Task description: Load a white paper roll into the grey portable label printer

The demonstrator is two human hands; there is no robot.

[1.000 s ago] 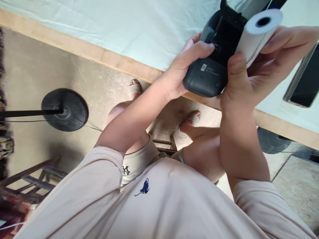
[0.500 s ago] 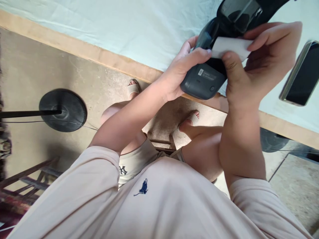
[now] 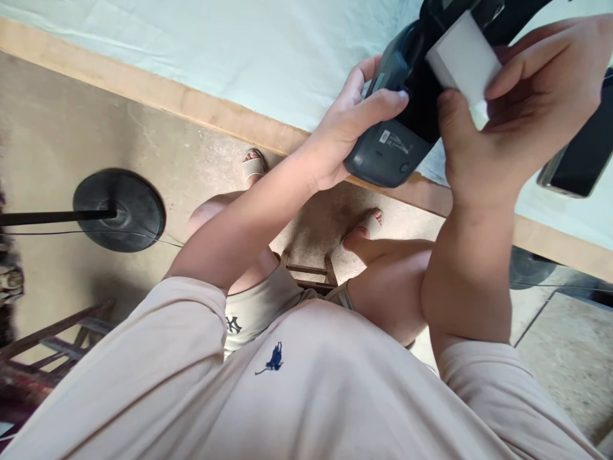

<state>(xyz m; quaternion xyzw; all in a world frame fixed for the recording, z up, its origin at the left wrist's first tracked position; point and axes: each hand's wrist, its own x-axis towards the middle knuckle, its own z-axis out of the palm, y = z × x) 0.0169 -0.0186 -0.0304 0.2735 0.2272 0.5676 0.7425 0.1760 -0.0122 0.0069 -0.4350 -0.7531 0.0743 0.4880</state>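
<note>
My left hand (image 3: 352, 124) is closed around the side of a dark portable label printer (image 3: 390, 153), its thumb on the rim of the open compartment. The printer is tilted above the table's front edge, its lid swung up towards the top of the view. A small white paper roll (image 3: 464, 61) is pinched between the thumb and fingers of my right hand (image 3: 531, 105). The roll is at the compartment opening, turned with a flat side towards me. Whether it touches the printer I cannot tell.
A pale blue cloth (image 3: 230, 57) covers the table, which has a wooden edge (image 3: 191, 105). A phone (image 3: 577, 150) lies at the right, partly behind my right hand. On the floor stand a round black base (image 3: 119, 211) with a pole and a wooden stool (image 3: 62, 345).
My right hand has drawn the paper roll up and to the right, turning it and uncovering the dark compartment. My left hand still holds the printer in nearly the same place.
</note>
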